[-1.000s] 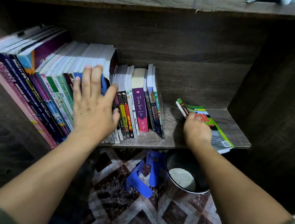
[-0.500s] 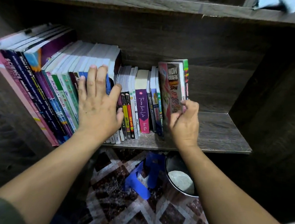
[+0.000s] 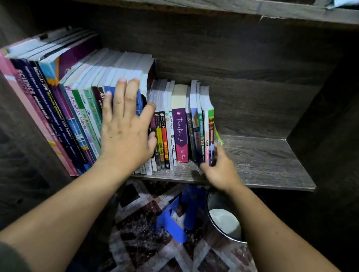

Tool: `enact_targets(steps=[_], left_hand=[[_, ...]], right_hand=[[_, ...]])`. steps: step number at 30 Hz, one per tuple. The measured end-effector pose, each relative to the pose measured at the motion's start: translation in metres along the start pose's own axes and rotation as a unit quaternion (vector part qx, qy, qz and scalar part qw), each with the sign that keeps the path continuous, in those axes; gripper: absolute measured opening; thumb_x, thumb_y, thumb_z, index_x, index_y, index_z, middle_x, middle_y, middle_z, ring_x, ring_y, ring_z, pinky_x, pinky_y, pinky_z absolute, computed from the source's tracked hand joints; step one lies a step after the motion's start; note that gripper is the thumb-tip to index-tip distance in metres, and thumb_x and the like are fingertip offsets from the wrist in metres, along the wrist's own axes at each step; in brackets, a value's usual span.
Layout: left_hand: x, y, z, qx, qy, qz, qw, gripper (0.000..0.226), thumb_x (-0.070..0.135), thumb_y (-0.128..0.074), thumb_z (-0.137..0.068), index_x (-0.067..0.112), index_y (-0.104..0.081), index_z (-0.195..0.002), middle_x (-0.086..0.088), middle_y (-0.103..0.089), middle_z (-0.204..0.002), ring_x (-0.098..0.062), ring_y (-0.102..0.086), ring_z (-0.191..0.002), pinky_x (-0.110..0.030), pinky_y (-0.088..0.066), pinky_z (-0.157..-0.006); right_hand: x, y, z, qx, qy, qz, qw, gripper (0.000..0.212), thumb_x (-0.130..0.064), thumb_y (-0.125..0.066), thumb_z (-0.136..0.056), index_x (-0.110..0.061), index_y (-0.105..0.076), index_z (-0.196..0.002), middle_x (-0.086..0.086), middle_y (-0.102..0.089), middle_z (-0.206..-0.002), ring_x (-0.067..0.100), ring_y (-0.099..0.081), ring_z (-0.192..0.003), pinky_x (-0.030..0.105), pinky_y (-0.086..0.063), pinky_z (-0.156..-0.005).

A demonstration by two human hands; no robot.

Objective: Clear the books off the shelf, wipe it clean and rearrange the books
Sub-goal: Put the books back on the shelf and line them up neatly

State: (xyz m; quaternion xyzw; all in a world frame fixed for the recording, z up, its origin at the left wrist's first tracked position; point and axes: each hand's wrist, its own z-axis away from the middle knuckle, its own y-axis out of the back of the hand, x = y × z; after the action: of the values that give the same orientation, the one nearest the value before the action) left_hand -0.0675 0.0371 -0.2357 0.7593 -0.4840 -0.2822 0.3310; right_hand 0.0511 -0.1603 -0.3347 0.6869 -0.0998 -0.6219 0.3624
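Row of books point(image 3: 80, 106) on the shelf point(image 3: 268, 164), packed against the side wall at 9 o'clock, spines near the front edge. Left hand point(image 3: 127, 129), fingers straight and together, presses flat on the spines. Right hand point(image 3: 221, 171) pinches the lower front corner of the end book point(image 3: 210, 125), which stands upright and touches the row. From there toward 3 o'clock, bare board runs to the far wall.

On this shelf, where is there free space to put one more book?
Free: the right part of the shelf board, between the green book gripped by the right hand and the side wall. Crowded: everything left of it, where the row of books under the left hand fills the board.
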Motion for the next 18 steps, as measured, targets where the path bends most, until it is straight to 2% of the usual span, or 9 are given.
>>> enact_targets(steps=[2,4,6,8,9,10,14,16,18], left_hand=[[0.0,-0.001,0.0,0.004,0.002,0.005,1.0,0.056,0.032,-0.072,-0.071,0.017,-0.056,-0.123,-0.02,-0.013,-0.155,-0.037,-0.002,-0.146,-0.051,0.0,-0.117],[0.001,-0.002,0.0,0.006,0.005,0.007,1.0,0.055,0.033,-0.071,-0.072,0.016,-0.056,-0.122,-0.021,-0.014,-0.155,-0.038,-0.002,-0.146,-0.051,0.0,-0.117],[0.002,-0.002,-0.001,0.012,0.008,0.011,1.0,0.052,0.034,-0.07,-0.074,0.016,-0.057,-0.121,-0.021,-0.016,-0.155,-0.039,-0.004,-0.145,-0.051,0.0,-0.117],[0.003,-0.003,-0.001,0.018,0.011,0.016,1.0,0.048,0.034,-0.068,-0.076,0.016,-0.058,-0.12,-0.021,-0.017,-0.154,-0.039,-0.004,-0.145,-0.051,0.0,-0.117],[0.004,-0.004,-0.001,0.02,0.014,0.019,1.0,0.047,0.034,-0.068,-0.077,0.016,-0.059,-0.119,-0.021,-0.018,-0.154,-0.039,-0.004,-0.145,-0.051,0.0,-0.118],[0.005,-0.006,-0.002,0.022,0.018,0.021,0.999,0.045,0.034,-0.067,-0.077,0.016,-0.059,-0.117,-0.021,-0.018,-0.154,-0.039,-0.004,-0.145,-0.051,0.0,-0.118],[0.01,-0.011,-0.005,0.027,0.039,0.021,0.999,0.04,0.036,-0.066,-0.077,0.016,-0.057,-0.11,-0.02,-0.017,-0.152,-0.037,-0.001,-0.144,-0.049,0.007,-0.116],[0.013,-0.011,-0.006,0.028,0.048,0.024,0.998,0.04,0.037,-0.066,-0.076,0.015,-0.055,-0.107,-0.02,-0.017,-0.152,-0.037,0.0,-0.144,-0.049,0.008,-0.116],[0.016,-0.009,-0.006,0.025,0.058,0.028,0.998,0.04,0.037,-0.066,-0.075,0.014,-0.054,-0.106,-0.02,-0.017,-0.152,-0.039,0.0,-0.144,-0.051,0.006,-0.116]], right_hand=[[0.008,-0.003,0.001,-0.06,-0.029,0.02,0.998,0.103,-0.035,-0.075,-0.07,-0.034,-0.012,-0.151,-0.001,-0.058,-0.134,0.023,-0.055,-0.121,0.036,-0.04,-0.107],[0.017,-0.009,-0.004,-0.06,-0.03,-0.003,0.998,0.112,-0.039,-0.08,-0.064,-0.039,-0.008,-0.15,-0.004,-0.056,-0.136,0.02,-0.055,-0.122,0.04,-0.039,-0.108],[0.017,-0.006,-0.011,-0.057,-0.017,-0.05,0.997,0.104,-0.031,-0.08,-0.072,-0.036,-0.013,-0.151,-0.007,-0.056,-0.136,0.015,-0.055,-0.12,0.036,-0.041,-0.108],[0.01,-0.001,-0.015,-0.074,0.001,-0.072,0.995,0.088,-0.014,-0.073,-0.084,-0.025,-0.018,-0.152,-0.017,-0.054,-0.126,0.006,-0.052,-0.117,0.015,-0.038,-0.099],[0.007,-0.001,-0.017,-0.079,0.014,-0.062,0.995,0.083,-0.011,-0.07,-0.087,-0.022,-0.021,-0.152,-0.02,-0.054,-0.119,0.005,-0.052,-0.116,0.011,-0.037,-0.094],[0.004,-0.002,-0.019,-0.079,0.024,-0.044,0.996,0.08,-0.012,-0.069,-0.088,-0.023,-0.021,-0.151,-0.02,-0.055,-0.115,0.006,-0.052,-0.116,0.013,-0.036,-0.093],[-0.002,-0.011,-0.026,-0.064,0.005,0.005,0.998,0.085,-0.022,-0.068,-0.089,-0.029,-0.013,-0.152,-0.007,-0.057,-0.134,0.019,-0.052,-0.124,0.034,-0.038,-0.106],[-0.006,-0.007,-0.032,-0.09,-0.016,0.015,0.996,0.088,-0.019,-0.072,-0.086,-0.027,-0.014,-0.152,-0.004,-0.061,-0.126,0.022,-0.058,-0.117,0.031,-0.046,-0.096],[-0.017,0.003,-0.034,-0.125,-0.032,0.03,0.991,0.087,-0.013,-0.078,-0.079,-0.023,-0.025,-0.148,-0.007,-0.062,-0.108,0.017,-0.063,-0.099,0.022,-0.049,-0.081]])
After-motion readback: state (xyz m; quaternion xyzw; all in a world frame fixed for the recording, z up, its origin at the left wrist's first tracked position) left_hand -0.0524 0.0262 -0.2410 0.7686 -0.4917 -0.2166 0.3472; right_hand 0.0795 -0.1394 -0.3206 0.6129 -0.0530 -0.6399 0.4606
